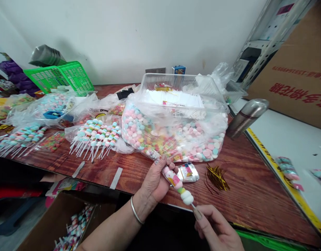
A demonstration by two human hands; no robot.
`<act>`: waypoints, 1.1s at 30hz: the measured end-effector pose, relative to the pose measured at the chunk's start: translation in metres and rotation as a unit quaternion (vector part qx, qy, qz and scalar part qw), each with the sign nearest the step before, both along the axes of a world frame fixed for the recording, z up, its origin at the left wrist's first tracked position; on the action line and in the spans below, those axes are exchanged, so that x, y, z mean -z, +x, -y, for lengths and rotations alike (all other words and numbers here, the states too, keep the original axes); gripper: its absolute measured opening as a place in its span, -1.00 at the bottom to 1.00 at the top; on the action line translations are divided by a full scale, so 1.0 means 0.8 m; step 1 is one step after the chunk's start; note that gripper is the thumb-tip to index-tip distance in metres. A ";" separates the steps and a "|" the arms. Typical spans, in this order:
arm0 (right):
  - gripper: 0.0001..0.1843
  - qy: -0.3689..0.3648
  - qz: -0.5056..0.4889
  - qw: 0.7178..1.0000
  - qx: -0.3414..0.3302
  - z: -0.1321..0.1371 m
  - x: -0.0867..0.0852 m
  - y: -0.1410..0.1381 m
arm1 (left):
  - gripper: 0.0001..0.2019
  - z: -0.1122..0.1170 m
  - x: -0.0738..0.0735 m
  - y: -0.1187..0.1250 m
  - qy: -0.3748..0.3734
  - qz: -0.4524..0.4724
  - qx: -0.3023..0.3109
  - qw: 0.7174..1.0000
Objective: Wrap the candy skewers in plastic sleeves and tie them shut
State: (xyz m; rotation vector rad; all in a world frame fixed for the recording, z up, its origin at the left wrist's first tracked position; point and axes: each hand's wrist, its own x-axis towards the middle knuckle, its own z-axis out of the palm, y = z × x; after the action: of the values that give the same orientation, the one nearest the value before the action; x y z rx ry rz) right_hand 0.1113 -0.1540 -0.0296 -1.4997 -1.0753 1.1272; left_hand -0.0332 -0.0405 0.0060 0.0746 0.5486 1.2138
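Observation:
In front of me a marshmallow skewer (187, 197) slants down to the right, its upper part inside a clear printed wrapper (173, 178). My left hand (156, 181), with a silver bangle at the wrist, is closed round the wrapped upper part. Thumb and fingers of my right hand (214, 223) pinch the white stick just below the lowest white marshmallow. Beyond my left fingers lies a stack of silvery printed wrappers (188, 172). Gold twist ties (217, 177) lie in a loose pile to the right of it.
A large bag of marshmallows (173, 136) carries a clear tub of white sticks (181, 101). Finished skewers (98, 134) lie in piles at left. A steel flask (248, 116) stands right, near a yellow tape measure (275, 164). A cardboard box (42, 223) sits below the table edge.

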 end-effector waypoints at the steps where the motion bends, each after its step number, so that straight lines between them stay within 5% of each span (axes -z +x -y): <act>1: -0.62 0.016 0.015 1.000 0.014 -0.002 -0.001 -0.002 | -0.80 0.000 0.001 0.000 -0.002 -0.005 -0.005 1.000; 14: -0.75 0.095 0.126 0.987 0.006 -0.031 -0.014 -0.039 | -0.71 0.009 0.007 0.005 0.025 -0.029 0.009 0.999; 21: -0.71 0.062 0.154 0.985 -0.045 -0.023 -0.009 -0.030 | -0.70 0.001 0.010 -0.007 0.037 -0.023 -0.022 0.999; 33: -0.64 0.056 0.057 0.995 -0.057 -0.046 0.005 -0.053 | -0.73 0.031 0.022 0.024 0.021 -0.079 0.036 0.996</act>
State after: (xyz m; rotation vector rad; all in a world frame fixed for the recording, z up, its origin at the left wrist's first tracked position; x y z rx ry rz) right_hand 0.0686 -0.1174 -0.0338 -1.4420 -1.2953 1.0511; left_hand -0.0140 -0.0656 -0.0119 0.2255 0.6541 1.1545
